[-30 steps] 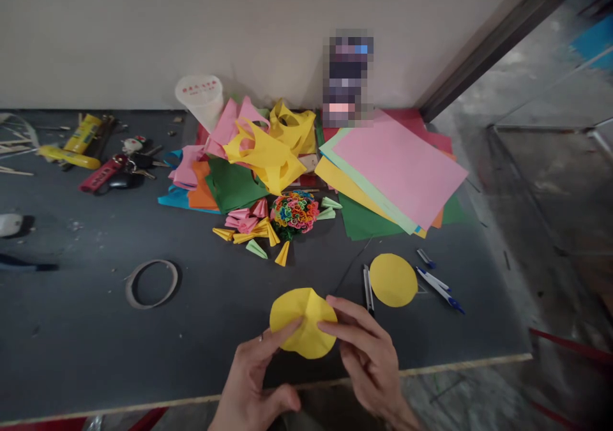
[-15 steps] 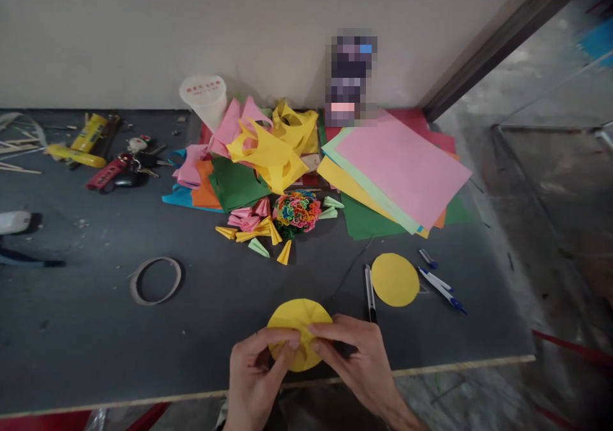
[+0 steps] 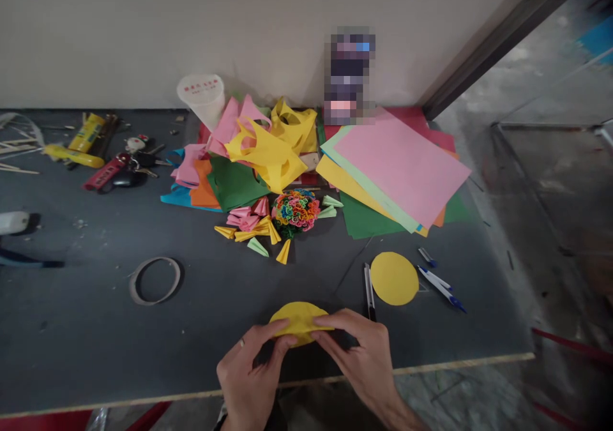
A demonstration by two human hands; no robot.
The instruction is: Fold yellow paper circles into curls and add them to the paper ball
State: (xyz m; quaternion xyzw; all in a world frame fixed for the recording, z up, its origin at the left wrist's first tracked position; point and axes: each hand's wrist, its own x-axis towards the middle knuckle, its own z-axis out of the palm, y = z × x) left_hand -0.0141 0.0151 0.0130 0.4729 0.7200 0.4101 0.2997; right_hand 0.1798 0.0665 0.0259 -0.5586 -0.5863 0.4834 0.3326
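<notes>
Near the front edge of the dark table, a yellow paper circle (image 3: 301, 313) is held between my two hands. My left hand (image 3: 256, 361) pinches its left side between thumb and fingers. On the right side, my right hand (image 3: 357, 348) grips it the same way. The paper bends along a line running between the two pinches. To the right lies a second yellow paper circle (image 3: 394, 279), flat on the table. A utility knife (image 3: 368, 290) sits just left of that circle, close to my right hand.
Folded paper cones (image 3: 246, 220) surround a multicoloured paper-roll bundle (image 3: 295, 211). Behind are paper scraps (image 3: 268, 153), a lidded cup (image 3: 204, 96) and a stack of coloured sheets (image 3: 405, 169). A tape roll (image 3: 133, 284), keys (image 3: 143, 159), a glue bottle (image 3: 89, 134) and a compass-like tool (image 3: 440, 287) lie about.
The yellow circle has gone from nearly flat to bent across its middle, its near half tipped out of view. My left hand has shifted slightly left and my fingertips have moved up.
</notes>
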